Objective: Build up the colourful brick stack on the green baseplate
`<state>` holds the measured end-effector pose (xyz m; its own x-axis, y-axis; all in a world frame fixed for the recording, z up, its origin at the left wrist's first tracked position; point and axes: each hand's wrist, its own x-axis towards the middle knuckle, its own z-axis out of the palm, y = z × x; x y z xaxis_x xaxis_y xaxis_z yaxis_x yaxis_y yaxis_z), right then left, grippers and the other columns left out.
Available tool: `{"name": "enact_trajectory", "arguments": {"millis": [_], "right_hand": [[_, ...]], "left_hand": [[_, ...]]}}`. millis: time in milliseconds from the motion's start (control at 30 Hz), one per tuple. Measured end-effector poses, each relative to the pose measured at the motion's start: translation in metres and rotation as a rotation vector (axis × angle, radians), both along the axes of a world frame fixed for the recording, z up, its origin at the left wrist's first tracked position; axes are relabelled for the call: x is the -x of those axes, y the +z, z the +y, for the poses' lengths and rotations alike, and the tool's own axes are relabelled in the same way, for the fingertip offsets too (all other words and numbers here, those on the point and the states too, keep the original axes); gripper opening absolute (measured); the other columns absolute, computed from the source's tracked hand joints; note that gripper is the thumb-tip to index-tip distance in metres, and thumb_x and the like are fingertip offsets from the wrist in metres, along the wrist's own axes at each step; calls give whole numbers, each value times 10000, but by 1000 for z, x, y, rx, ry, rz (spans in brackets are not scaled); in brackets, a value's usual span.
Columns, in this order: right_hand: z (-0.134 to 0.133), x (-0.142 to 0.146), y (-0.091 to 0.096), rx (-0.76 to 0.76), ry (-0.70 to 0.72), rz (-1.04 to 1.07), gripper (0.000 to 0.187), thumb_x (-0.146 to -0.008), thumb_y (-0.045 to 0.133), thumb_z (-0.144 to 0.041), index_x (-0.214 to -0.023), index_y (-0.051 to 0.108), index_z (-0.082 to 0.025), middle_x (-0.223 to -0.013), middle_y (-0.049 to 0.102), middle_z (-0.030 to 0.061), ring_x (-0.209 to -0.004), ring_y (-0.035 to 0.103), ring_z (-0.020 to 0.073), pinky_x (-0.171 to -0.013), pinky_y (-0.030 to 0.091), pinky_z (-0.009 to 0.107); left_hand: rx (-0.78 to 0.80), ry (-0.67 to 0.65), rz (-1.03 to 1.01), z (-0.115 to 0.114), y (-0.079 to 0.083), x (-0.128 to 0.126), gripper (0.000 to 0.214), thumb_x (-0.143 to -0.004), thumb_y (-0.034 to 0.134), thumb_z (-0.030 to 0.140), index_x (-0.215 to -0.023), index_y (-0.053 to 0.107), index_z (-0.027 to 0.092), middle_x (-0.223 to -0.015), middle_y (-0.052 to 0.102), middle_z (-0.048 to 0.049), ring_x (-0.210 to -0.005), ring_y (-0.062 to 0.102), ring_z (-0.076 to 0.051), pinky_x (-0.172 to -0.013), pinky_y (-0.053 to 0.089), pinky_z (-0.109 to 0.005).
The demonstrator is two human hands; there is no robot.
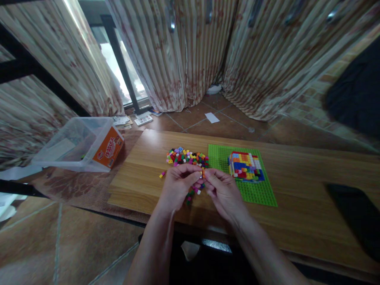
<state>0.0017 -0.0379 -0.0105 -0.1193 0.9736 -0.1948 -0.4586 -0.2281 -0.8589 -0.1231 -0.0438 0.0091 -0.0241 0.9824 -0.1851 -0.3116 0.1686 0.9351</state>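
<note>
My left hand and my right hand meet over the wooden table, fingertips pinched together on a tiny orange brick between them. A pile of small coloured bricks lies just beyond my hands, with a few more under them. To the right lies a green baseplate carrying a multicoloured block of stacked bricks. One loose brick lies left of my left hand.
A clear plastic bin with an orange label stands on a mat to the left. A dark flat object lies at the table's right end. Striped curtains hang behind. Papers lie on the tiled floor.
</note>
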Motion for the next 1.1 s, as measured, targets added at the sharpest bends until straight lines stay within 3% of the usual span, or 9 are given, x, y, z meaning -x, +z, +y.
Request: {"name": "enact_trajectory", "arguments": {"millis": [100,267,433,567,700,867,1000,1100], "right_hand": [[4,-1,-2,2,-12,-9,306,-657,805,-445,-688,632,-194,-580,514,-54,-474,342,58,-408,232,203],[18,-1,-16,-42,-179,-118,242,-666,757,-388,-788,654,-207,-603,558,-51,-547,471,96,-480,341,220],[29,1,-29,-88,-244,-204,201,-680,694,-353,-823,671,-214,-831,680,-2,-768,597,161,-686,482,295],[32,3,-36,-199,-241,-363,178,-769,640,-343,-882,691,-216,-943,707,18,-917,615,198,-894,461,382],[30,5,-38,-286,-220,-440,180,-810,631,-353,-902,717,-224,-1003,715,29,-992,616,214,-951,432,397],[27,10,-36,-294,-198,-317,182,-820,647,-364,-924,738,-244,-993,728,13,-987,635,209,-934,448,382],[25,12,-33,-299,-167,-212,161,-812,674,-342,-925,751,-258,-985,739,7,-993,643,205,-946,450,379],[22,10,-28,-304,-159,-187,132,-813,674,-306,-898,763,-259,-971,744,8,-997,645,202,-960,443,381]], "left_hand": [[-26,-26,41,1,-1,11,259,-647,827,319,-792,729,128,-623,679,-9,-552,594,-96,-546,485,-207],[-26,50,287,1,-11,36,122,-660,774,232,-724,717,146,-599,646,20,-545,561,-94,-539,457,-204],[-70,-13,584,0,-18,47,41,-670,693,140,-685,726,159,-634,671,16,-565,552,-104,-553,421,-210],[-108,-106,796,0,-18,47,99,-722,671,178,-753,765,175,-694,718,-5,-623,589,-132,-604,433,-229],[-104,-105,746,-1,-19,46,125,-750,663,229,-793,762,166,-720,720,-16,-611,585,-130,-590,439,-230],[-58,3,611,-2,-18,63,218,-784,635,325,-854,734,143,-664,659,-4,-557,551,-116,-539,420,-221],[-3,119,731,-10,-11,94,279,-733,685,357,-886,739,130,-706,672,-18,-586,543,-120,-537,403,-223],[27,112,830,-18,-5,107,286,-688,711,325,-899,746,135,-751,682,-20,-603,543,-120,-550,407,-228]]}}
